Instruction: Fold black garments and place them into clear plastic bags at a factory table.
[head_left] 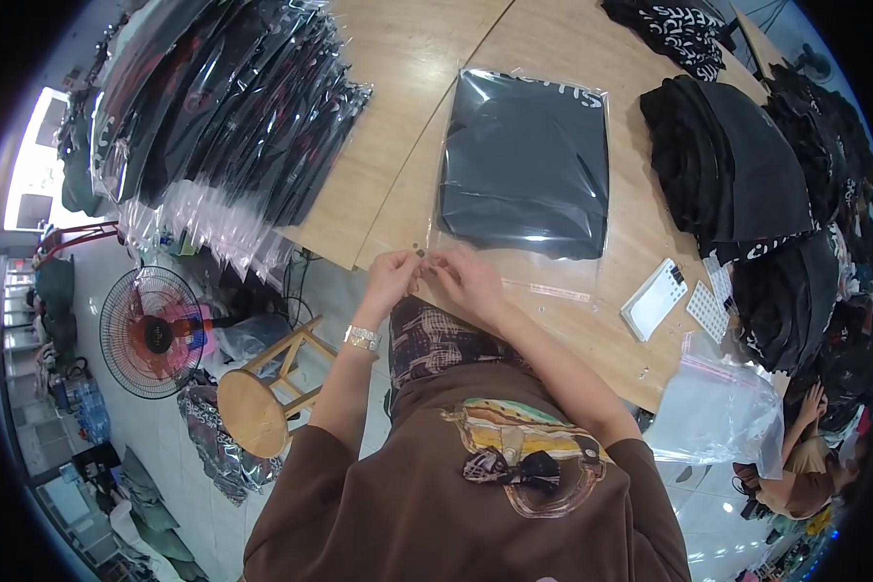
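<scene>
A folded black garment point(524, 165) lies flat inside a clear plastic bag point(599, 247) on the table in front of me. The bag's open flap, with a pinkish adhesive strip point(558, 291), spreads toward the near edge. My left hand point(393, 281) and my right hand point(468, 281) meet at the flap's left corner, fingertips pinched close together. Between them shows a tiny dark speck point(419, 253), too small to name. Whether the fingers also grip the plastic is hidden.
Bagged black garments point(223, 107) are heaped at the left. Folded black garments point(727, 165) pile up on the right, near white sticker sheets point(655, 299) and empty clear bags point(713, 412). A fan point(150, 332) and a wooden stool point(254, 412) stand left; another person point(805, 475) is at far right.
</scene>
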{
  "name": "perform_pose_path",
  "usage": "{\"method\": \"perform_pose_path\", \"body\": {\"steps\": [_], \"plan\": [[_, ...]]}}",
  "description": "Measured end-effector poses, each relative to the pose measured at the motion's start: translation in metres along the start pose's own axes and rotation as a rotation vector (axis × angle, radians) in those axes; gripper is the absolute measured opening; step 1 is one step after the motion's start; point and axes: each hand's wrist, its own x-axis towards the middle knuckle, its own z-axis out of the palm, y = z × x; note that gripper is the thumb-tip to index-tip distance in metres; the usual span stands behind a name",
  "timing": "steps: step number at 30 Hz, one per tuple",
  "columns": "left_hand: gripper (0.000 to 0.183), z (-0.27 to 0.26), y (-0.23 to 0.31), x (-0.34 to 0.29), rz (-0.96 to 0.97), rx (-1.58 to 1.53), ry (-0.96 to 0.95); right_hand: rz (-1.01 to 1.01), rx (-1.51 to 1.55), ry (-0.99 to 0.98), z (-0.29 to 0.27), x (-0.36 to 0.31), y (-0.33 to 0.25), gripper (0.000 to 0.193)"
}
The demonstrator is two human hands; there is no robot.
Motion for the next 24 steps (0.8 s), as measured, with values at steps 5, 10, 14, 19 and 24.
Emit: {"method": "perform_pose_path", "body": {"steps": [5, 10, 14, 19, 24], "plan": [[0.024, 0.001, -0.001, -0.004, -0.004, 0.004, 0.000, -0.026, -0.118, 0.028, 0.007, -0.003, -0.002, 0.010], [0.024, 0.001, -0.006, -0.001, 0.039, -0.011, 0.004, 0.044, -0.046, 0.048, 0.007, -0.001, -0.004, 0.008], [0.023, 0.004, -0.002, -0.002, 0.031, -0.021, 0.035, 0.143, 0.035, 0.016, 0.005, 0.000, -0.005, 0.010], [0.021, 0.009, -0.003, -0.002, 0.080, -0.008, 0.040, 0.099, 0.093, 0.035, 0.003, -0.003, 0.001, 0.011], [0.020, 0.018, -0.004, -0.006, 0.085, 0.011, -0.029, 0.093, 0.228, 0.063, -0.006, -0.019, 0.006, 0.011]]}}
